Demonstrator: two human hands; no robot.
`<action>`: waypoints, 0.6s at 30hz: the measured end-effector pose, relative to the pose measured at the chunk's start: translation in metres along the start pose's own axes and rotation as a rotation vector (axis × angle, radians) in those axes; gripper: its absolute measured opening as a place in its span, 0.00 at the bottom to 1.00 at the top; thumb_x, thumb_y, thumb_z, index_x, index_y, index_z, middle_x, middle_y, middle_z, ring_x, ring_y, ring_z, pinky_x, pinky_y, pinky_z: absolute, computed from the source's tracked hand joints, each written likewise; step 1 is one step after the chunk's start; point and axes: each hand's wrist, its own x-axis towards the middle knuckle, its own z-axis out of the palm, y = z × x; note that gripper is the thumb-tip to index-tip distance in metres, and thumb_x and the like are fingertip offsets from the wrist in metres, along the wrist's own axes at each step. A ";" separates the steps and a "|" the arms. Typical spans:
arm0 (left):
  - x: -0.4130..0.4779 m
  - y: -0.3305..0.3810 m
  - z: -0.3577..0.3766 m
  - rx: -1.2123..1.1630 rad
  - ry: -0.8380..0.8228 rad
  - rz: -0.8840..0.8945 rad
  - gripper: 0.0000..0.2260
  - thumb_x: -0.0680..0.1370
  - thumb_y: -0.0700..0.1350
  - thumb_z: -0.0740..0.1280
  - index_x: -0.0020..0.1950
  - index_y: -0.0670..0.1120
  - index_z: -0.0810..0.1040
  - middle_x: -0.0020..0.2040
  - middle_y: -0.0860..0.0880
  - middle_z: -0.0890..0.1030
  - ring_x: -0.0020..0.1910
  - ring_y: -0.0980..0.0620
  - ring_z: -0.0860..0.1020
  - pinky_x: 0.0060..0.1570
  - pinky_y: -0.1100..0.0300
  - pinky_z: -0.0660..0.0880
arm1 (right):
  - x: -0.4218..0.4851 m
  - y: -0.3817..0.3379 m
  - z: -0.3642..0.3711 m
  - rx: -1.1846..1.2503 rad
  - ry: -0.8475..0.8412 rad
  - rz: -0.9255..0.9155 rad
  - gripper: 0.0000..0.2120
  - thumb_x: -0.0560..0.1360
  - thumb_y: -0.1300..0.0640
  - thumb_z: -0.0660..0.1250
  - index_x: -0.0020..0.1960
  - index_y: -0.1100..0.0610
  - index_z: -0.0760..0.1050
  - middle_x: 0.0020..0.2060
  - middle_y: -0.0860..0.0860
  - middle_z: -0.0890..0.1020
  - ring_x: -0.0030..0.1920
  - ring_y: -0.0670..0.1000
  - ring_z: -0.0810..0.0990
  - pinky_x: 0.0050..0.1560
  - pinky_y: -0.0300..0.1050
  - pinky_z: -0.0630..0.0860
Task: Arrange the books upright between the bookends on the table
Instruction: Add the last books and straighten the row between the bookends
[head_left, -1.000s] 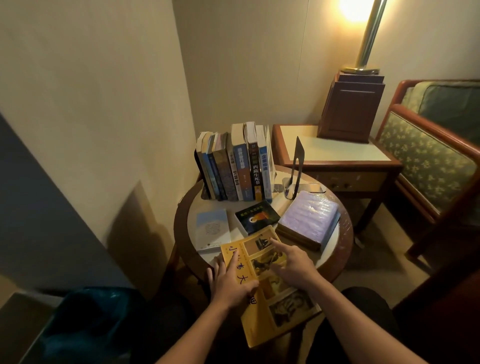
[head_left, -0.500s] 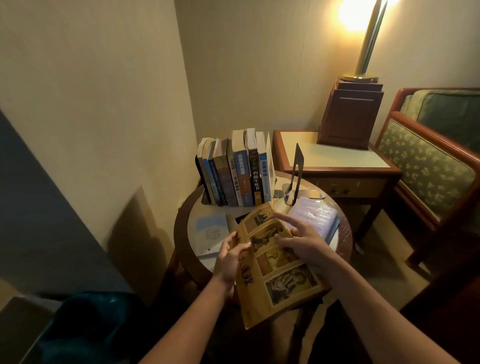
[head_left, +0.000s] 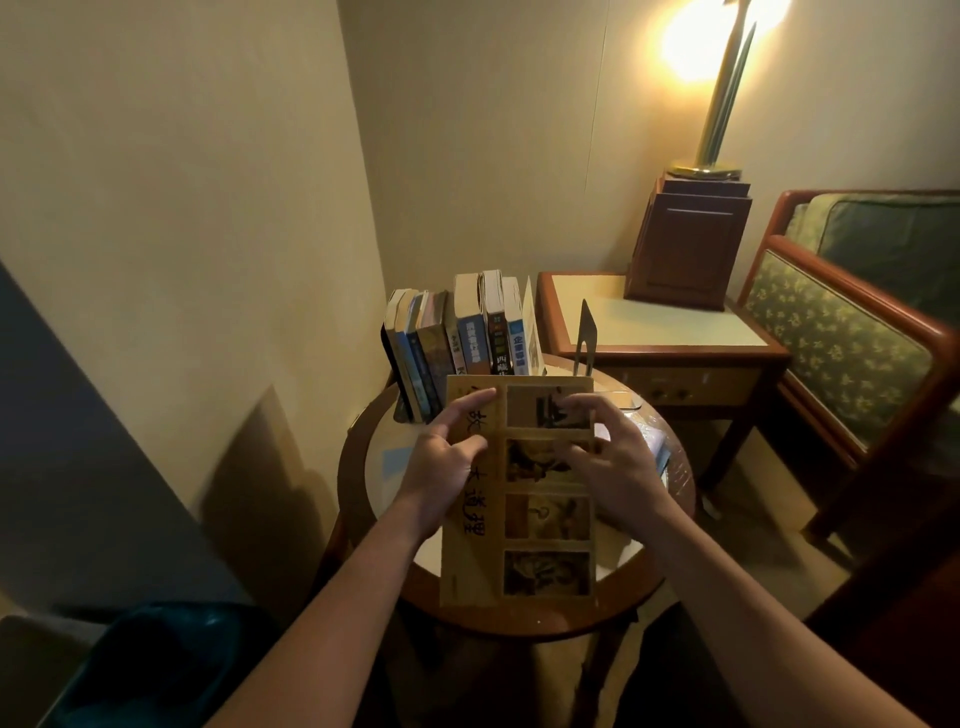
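Lifted off the bench (head_left: 545, 621), the yellow book (head_left: 519, 488) is now held above it in the grip of left hand (head_left: 441, 467) and right hand (head_left: 618, 467), ready for the gap beside the bookend (head_left: 584, 338).

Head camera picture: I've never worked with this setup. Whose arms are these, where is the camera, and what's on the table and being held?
No robot here: these are a person's bare arms, filmed by one wide-angle camera worn on the head, looking forward and down. The left hand and right hand together hold a yellow book over the round table. Behind it a row of books stands upright; a metal bookend stands to their right, with a gap between.
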 end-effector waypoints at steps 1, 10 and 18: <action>0.001 0.003 0.001 0.018 -0.011 0.029 0.20 0.83 0.36 0.62 0.67 0.57 0.78 0.58 0.47 0.83 0.50 0.48 0.85 0.48 0.51 0.84 | 0.000 -0.002 0.000 0.002 0.036 -0.023 0.19 0.75 0.66 0.72 0.61 0.49 0.76 0.54 0.42 0.79 0.53 0.48 0.83 0.45 0.48 0.85; 0.008 0.003 0.001 0.144 -0.036 0.091 0.18 0.82 0.32 0.58 0.58 0.54 0.77 0.60 0.44 0.80 0.53 0.51 0.83 0.42 0.54 0.83 | 0.001 -0.017 -0.020 -0.226 0.021 -0.240 0.14 0.73 0.69 0.73 0.54 0.54 0.83 0.50 0.40 0.77 0.47 0.28 0.78 0.38 0.22 0.72; 0.008 -0.001 0.005 0.203 -0.139 0.119 0.22 0.75 0.33 0.60 0.51 0.61 0.78 0.65 0.43 0.73 0.63 0.41 0.76 0.51 0.42 0.83 | 0.014 -0.024 -0.026 -0.577 -0.203 -0.335 0.13 0.74 0.61 0.74 0.54 0.46 0.85 0.49 0.41 0.81 0.47 0.34 0.78 0.42 0.25 0.73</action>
